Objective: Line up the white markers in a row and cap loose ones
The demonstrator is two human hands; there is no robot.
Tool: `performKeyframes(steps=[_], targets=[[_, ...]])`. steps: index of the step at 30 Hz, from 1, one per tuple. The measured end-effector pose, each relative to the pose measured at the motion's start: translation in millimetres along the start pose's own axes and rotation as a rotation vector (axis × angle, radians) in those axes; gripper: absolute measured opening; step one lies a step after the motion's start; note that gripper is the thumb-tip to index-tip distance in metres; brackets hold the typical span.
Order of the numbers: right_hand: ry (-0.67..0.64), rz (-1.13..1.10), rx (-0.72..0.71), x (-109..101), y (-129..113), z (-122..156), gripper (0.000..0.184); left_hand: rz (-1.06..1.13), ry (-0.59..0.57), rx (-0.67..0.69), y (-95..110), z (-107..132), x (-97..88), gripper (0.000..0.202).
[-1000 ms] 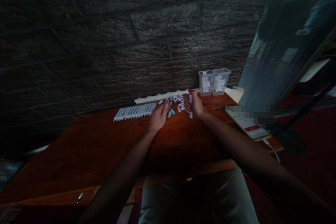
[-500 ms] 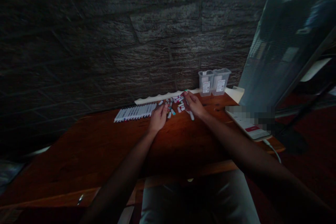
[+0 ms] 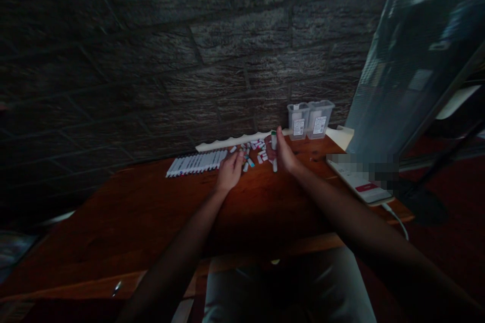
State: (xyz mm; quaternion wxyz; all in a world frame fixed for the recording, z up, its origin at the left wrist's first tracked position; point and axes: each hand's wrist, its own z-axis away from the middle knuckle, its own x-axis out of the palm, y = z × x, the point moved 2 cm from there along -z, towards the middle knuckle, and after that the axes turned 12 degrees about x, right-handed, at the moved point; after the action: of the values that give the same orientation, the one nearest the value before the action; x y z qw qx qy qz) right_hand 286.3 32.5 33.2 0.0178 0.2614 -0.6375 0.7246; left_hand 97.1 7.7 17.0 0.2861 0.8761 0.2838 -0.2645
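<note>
- the two hands are well apart from each other over the back of the wooden worktop (image 3: 159,212), with small pieces scattered between them.
- the right hand (image 3: 284,154) is closed around a white marker (image 3: 274,140) with a green upper end, its thumb pointing up beside it; the marker stands roughly upright in the grip.
- the left hand (image 3: 230,167) has its fingers bent at the near left edge of the loose pieces; whether it grips anything i cannot tell, as its own back hides the inside.
- the loose white pieces (image 3: 260,157), some with pink, red or teal ends, lie in a jumble on the worktop.
- just left of the left hand, a row of white markers (image 3: 197,162) lies side by side, dark ends toward the person.
- behind the pieces, a pale wavy-edged strip (image 3: 231,141) runs along the foot of the stone wall (image 3: 227,60).
- two clear containers (image 3: 298,123) with white labels stand beyond the right hand.
- farther right lies a tablet (image 3: 350,179) with a white cable (image 3: 397,222).
</note>
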Motion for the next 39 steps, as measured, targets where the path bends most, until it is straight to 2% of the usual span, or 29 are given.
performKeyframes(steps=[3,10,15,24,31,39], targets=[[0.022,-0.013,-0.064,-5.4,-0.3,-4.4,0.057,0.009,-0.005,0.000,-0.8,0.2,0.4,0.043],[0.075,0.022,-0.090,-4.9,0.7,-4.4,0.045,-0.023,-0.017,-0.004,0.5,1.1,-0.3,0.042],[0.080,-0.052,-0.073,-3.2,2.6,-6.7,0.045,-0.014,-0.018,0.010,0.2,1.3,-1.3,0.041],[-0.098,-0.088,0.051,-5.5,2.2,-5.6,0.059,-0.007,0.000,0.014,-1.7,2.1,-1.2,0.040],[-0.078,-0.090,-0.002,-2.8,-0.1,-3.6,0.051,0.009,-0.009,0.013,-1.8,1.9,-1.0,0.039],[-0.122,-0.121,-0.003,-0.6,-0.5,-3.3,0.051,0.018,-0.009,0.009,-1.5,1.7,-1.1,0.040]])
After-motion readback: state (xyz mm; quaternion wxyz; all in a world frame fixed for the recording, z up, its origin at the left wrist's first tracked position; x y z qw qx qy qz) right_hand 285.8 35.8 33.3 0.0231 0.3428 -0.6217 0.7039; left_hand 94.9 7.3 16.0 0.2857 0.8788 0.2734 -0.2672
